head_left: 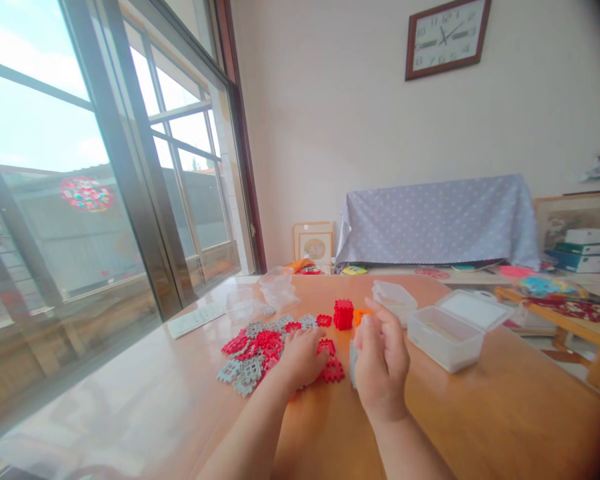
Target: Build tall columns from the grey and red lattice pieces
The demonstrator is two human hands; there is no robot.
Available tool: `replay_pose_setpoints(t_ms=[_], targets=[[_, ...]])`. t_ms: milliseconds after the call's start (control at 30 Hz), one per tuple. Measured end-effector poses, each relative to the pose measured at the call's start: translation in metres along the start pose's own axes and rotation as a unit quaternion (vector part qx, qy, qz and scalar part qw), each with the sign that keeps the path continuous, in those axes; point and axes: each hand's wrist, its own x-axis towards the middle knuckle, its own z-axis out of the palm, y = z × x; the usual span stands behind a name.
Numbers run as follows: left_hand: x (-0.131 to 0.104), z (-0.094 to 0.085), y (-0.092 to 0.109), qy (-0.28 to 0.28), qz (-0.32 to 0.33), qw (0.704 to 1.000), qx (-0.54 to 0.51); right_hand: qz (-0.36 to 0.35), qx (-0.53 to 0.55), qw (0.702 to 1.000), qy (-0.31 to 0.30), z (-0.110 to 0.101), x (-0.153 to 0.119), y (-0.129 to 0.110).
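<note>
A pile of red and grey interlocking plastic tiles (pixel 260 350), square with notched edges, is spread on the table. My left hand (pixel 303 357) lies over the pile's right side, fingers stretched forward and down onto the pieces; its fingertips are partly hidden. To its right, my right hand (pixel 384 363) is closed, with the edge of grey interlocking tiles (pixel 353 363) showing at its left side. How many it grips is hidden. Just beyond stand a neat red stack of tiles (pixel 343 315) and some orange tiles (pixel 361 316), partly behind my right fingers.
An open clear plastic box (pixel 445 347) with a hinged lid stands at the right, a smaller clear box (pixel 394 300) behind it. More clear containers (pixel 277 287) and a printed sheet (pixel 196 320) lie at the back left of the wooden table (pixel 325 447). A window (pixel 180 167) borders the left.
</note>
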Motion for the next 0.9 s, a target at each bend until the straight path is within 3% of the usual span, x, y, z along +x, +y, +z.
replay_pose_setpoints(t_ms=[167, 333, 567, 767, 900], targets=[[0.004, 0.014, 0.004, -0.082, 0.073, 0.994, 0.018, 0.072, 0.027, 0.991, 0.109, -0.008, 0.021, 0.002], [-0.001, 0.013, 0.004, -0.136, 0.067, 0.985, 0.084, 0.075, 0.01, 0.992, 0.098, -0.007, 0.019, 0.004], [-0.002, -0.002, -0.002, -0.093, 0.029, 0.982, 0.163, 0.065, -0.003, 0.996, 0.058, -0.003, 0.013, 0.002], [-0.002, -0.01, -0.015, -0.09, -0.005, 0.981, 0.17, 0.077, -0.018, 0.993, 0.083, -0.005, 0.016, 0.002], [0.0, -0.009, -0.018, -0.06, -0.015, 0.983, 0.176, 0.087, -0.017, 0.991, 0.097, -0.007, 0.019, 0.005]])
